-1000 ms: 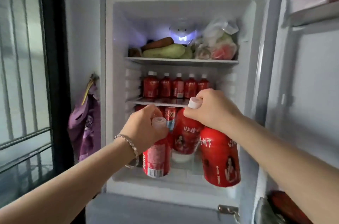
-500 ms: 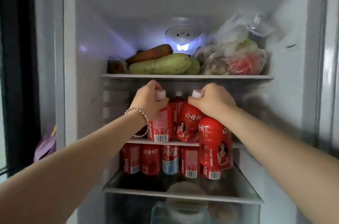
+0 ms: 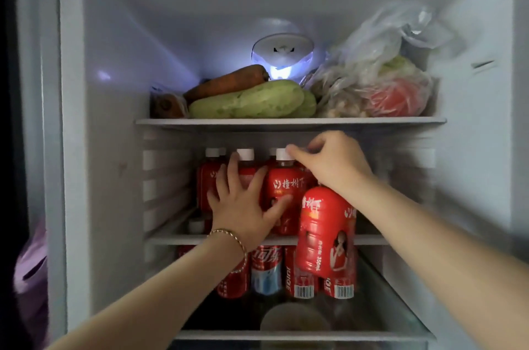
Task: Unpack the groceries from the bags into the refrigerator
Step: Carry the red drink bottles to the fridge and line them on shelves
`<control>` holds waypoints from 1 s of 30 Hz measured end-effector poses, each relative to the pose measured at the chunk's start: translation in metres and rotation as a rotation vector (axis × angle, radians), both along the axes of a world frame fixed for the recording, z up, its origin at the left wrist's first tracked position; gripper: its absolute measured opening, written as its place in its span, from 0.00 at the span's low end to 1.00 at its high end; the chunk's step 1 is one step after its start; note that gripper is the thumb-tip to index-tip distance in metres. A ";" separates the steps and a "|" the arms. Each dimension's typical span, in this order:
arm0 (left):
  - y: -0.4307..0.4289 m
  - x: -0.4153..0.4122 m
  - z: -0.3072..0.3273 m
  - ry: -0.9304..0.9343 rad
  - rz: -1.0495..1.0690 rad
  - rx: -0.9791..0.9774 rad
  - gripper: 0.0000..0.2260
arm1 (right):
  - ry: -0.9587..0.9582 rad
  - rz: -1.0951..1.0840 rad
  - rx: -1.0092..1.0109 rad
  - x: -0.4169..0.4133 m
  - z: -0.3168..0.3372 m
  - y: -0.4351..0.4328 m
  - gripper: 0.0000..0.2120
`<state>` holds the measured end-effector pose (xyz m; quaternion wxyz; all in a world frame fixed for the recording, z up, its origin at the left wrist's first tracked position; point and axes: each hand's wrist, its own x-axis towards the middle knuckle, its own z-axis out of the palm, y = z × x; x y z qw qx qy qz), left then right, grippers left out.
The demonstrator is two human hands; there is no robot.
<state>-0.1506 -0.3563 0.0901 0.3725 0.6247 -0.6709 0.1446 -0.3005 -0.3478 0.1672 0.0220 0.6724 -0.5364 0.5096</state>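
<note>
Above the middle shelf (image 3: pixel 369 240), red bottles (image 3: pixel 286 186) wear glossy plastic sleeves and matt white plastic caps (image 3: pixel 245 154). Higher above it, a thin clear plastic bag (image 3: pixel 380 63) looks crinkled. The refrigerator wall (image 3: pixel 114 120) is smooth white plastic; the bracelet (image 3: pixel 229 235), shiny beaded metal

Red white-capped bottles (image 3: pixel 283 192) stand upright on the middle shelf (image 3: pixel 370 239), 1 tilted bottle (image 3: pixel 326 230) before them.

— What's off to the left?
— A dark strip (image 3: pixel 5 120) down the edge, then pale grey wall (image 3: pixel 31 92), with purple cloth (image 3: pixel 30 263) hanging low against it.
— And the light?
— Dim, save a bluish-white lamp (image 3: pixel 282 72) at the refrigerator's (image 3: pixel 71 149) back.
</note>
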 end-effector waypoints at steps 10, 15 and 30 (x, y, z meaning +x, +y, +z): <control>-0.006 -0.012 -0.013 0.079 -0.025 -0.001 0.39 | -0.232 -0.221 -0.478 -0.017 0.008 0.016 0.08; -0.004 -0.010 -0.013 0.076 -0.027 0.011 0.39 | -0.171 -0.229 -0.459 -0.003 -0.013 -0.003 0.14; -0.035 -0.008 0.002 0.107 -0.073 0.230 0.40 | 0.142 -0.283 0.501 0.013 -0.060 -0.049 0.64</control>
